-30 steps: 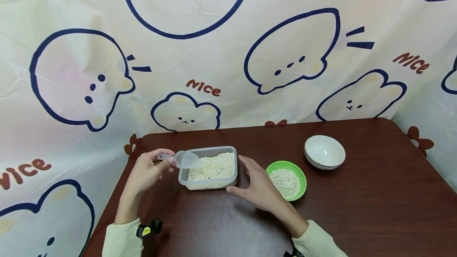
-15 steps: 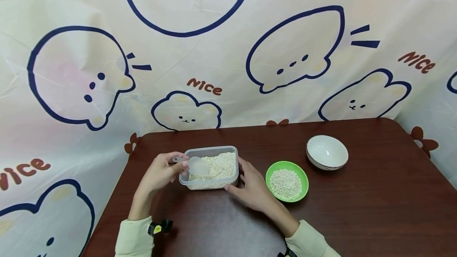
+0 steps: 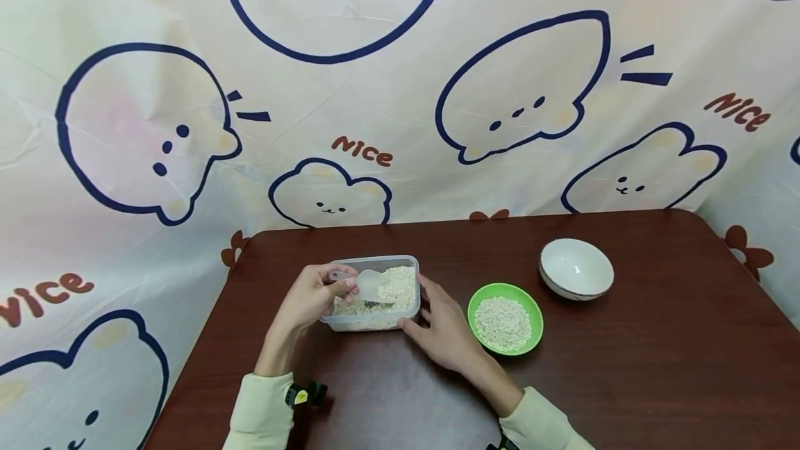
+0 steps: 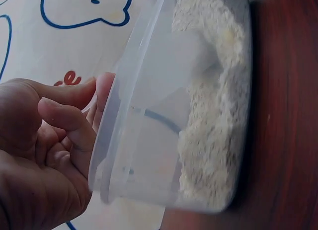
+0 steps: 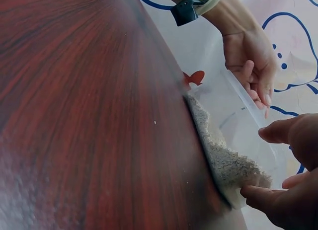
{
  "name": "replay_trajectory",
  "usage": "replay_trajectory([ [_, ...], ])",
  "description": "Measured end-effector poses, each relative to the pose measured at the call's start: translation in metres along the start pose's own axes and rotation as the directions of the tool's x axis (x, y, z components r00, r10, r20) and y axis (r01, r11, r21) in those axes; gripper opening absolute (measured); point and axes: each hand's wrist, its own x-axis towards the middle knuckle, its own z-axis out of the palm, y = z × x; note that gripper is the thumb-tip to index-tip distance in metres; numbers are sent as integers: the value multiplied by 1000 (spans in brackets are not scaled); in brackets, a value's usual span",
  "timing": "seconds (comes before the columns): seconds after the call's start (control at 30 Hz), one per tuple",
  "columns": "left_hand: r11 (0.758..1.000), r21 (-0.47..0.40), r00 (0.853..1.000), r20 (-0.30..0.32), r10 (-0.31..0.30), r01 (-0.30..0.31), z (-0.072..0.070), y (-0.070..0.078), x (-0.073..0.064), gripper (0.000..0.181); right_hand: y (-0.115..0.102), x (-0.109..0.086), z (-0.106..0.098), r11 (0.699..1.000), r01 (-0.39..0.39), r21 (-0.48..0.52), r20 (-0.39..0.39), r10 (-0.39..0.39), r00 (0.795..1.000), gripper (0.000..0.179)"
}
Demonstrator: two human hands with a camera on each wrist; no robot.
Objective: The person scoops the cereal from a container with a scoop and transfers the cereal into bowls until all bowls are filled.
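1. Head view: The left hand (image 3: 310,301) pinches the handle of a translucent scoop (image 3: 373,286), lowered inside a plastic container (image 3: 364,326) of pale flakes (image 3: 398,285). The right hand (image 3: 446,328), thumb and fingers wide apart, holds the container's right end. A green bowl (image 3: 500,289) of flakes sits near that hand; a white bowl (image 3: 575,266) stands beyond. A careless right forearm might nudge the green bowl.
2. Left wrist view: Curled fingers at the rim; their grip is hidden. A hasty lift could catch the wall, spilling flakes.
3. Right wrist view: Fingertips brace the wall; a loose hold might let the container slide.
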Motion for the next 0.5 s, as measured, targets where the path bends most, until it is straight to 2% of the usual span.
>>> replay_trajectory([
  [0.23, 1000, 11, 1000, -14, 15, -15, 11, 3, 2, 19, -1, 0, 1, 1000, -12, 11, -8, 12, 1000, 83],
  [0.5, 1000, 5, 1000, -13, 3, -3, 11, 1, 3, 20, 0, 1, 1, 1000, -5, 5, -6, 5, 1000, 82],
])
